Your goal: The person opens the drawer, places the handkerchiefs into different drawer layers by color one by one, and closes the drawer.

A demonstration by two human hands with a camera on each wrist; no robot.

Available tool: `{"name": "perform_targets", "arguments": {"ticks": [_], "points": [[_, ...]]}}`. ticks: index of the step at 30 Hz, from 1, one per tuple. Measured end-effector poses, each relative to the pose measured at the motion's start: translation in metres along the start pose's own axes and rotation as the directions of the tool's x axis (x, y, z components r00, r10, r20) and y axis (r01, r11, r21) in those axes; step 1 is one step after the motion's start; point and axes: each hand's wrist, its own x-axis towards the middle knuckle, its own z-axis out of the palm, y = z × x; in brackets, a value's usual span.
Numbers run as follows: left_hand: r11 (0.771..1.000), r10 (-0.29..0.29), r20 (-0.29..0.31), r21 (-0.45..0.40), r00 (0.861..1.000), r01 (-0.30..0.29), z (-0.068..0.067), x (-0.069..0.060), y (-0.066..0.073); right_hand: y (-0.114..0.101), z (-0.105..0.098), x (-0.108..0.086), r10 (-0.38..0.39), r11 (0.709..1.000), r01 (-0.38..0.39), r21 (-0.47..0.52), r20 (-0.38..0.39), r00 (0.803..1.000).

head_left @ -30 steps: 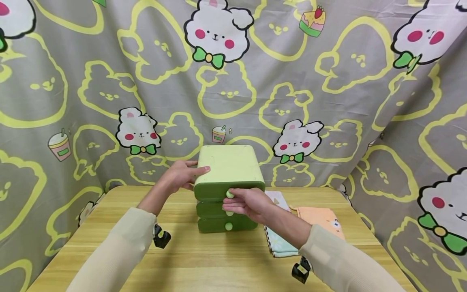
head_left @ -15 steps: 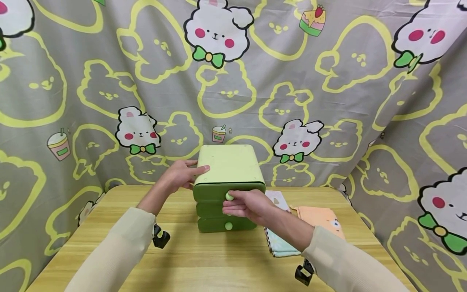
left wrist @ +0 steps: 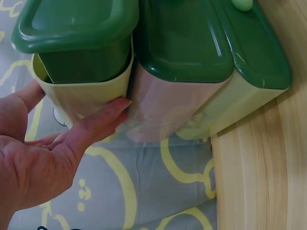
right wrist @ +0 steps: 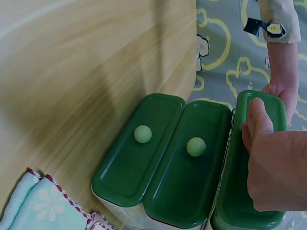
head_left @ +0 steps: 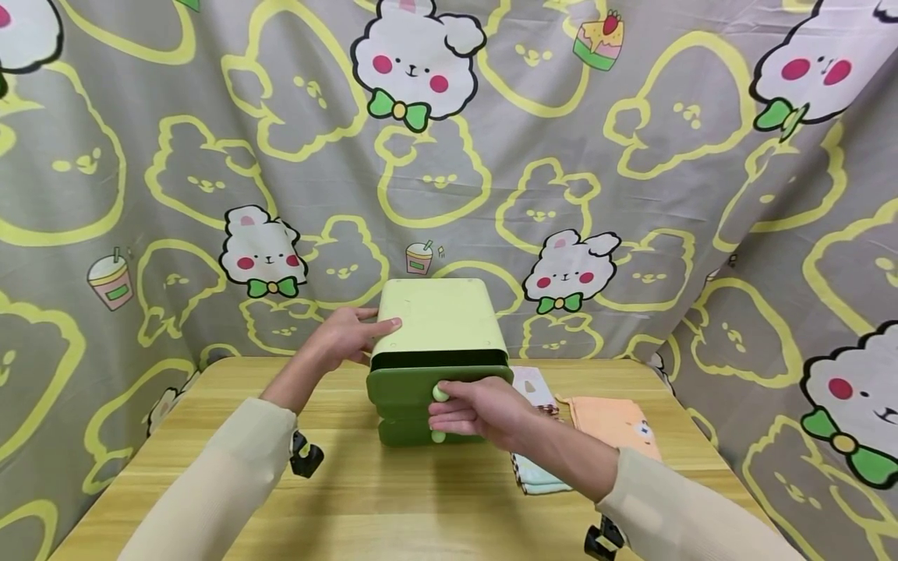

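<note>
A small desktop drawer cabinet (head_left: 438, 312) with a pale yellow-green top and green drawer fronts stands on the table. Its top drawer (head_left: 400, 386) is partly out, leaving a dark gap under the cabinet's top. With thumb and fingers, my right hand (head_left: 484, 407) pinches the round light-green knob (head_left: 440, 393) of that drawer. My left hand (head_left: 345, 336) steadies the cabinet's upper left side, thumb over the top edge. In the left wrist view its fingers (left wrist: 98, 122) lie fairly straight along the side wall. The two lower drawers (right wrist: 192, 172) are closed. What the top drawer contains is hidden.
Right of the cabinet lie folded cloths on the wooden table (head_left: 351, 499): an orange one (head_left: 610, 419), a mint one (head_left: 543, 477) and a whitish one (head_left: 531, 383). A patterned curtain (head_left: 449, 156) hangs close behind the cabinet and along both sides.
The top drawer has come out toward me as my right hand moved back with the knob. A gap has opened under the cabinet top. My left hand has stayed nearly in place.
</note>
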Motion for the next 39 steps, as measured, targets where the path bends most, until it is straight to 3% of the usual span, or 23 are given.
{"name": "perform_targets", "arguments": {"ticks": [27, 39], "points": [[1.000, -0.004, 0.000, 0.017, 1.000, 0.004, 0.001, -0.001, 0.001, 0.019, 0.014, -0.053, 0.040, 0.999, -0.041, 0.035, 0.028, 0.999], [1.000, -0.005, 0.006, 0.027, 1.000, 0.005, 0.000, -0.001, 0.002, 0.026, 0.018, -0.062, 0.038, 0.998, -0.039, 0.039, 0.028, 0.999]]}}
